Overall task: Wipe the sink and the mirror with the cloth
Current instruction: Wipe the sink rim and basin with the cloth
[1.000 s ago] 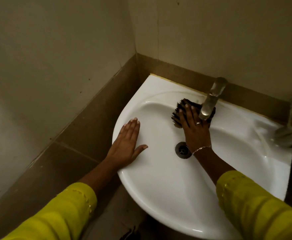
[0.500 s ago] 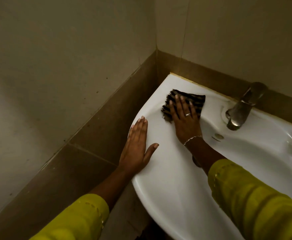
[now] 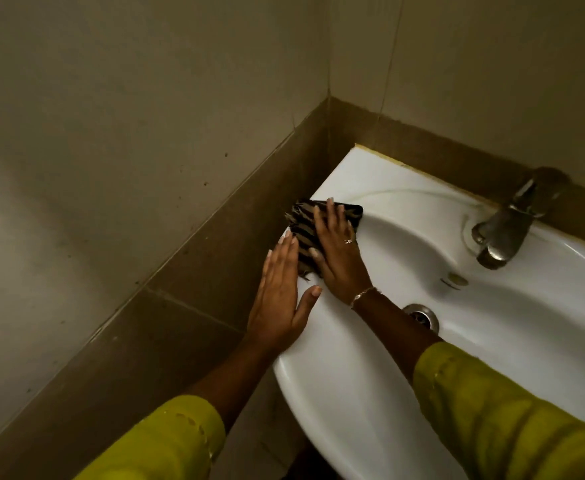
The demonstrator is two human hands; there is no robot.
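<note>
The cloth (image 3: 306, 233) has slid from the back ledge to the left rim of the sink (image 3: 353, 393). The right hand (image 3: 339, 258) presses it with flat fingers, not clenched. The left hand (image 3: 280, 303) rests flat beside it and holds nothing. The sink wipe is in hand; next probably the front rim.

One sink (image 3: 353, 393), one cloth (image 3: 304, 233), one tap (image 3: 502, 233), one drain (image 3: 426, 316), one left hand (image 3: 280, 299), one right hand (image 3: 341, 263).

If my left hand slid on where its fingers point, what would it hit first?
Probably the cloth, whose frayed edge lies just past the left hand on the sink rim.
</note>
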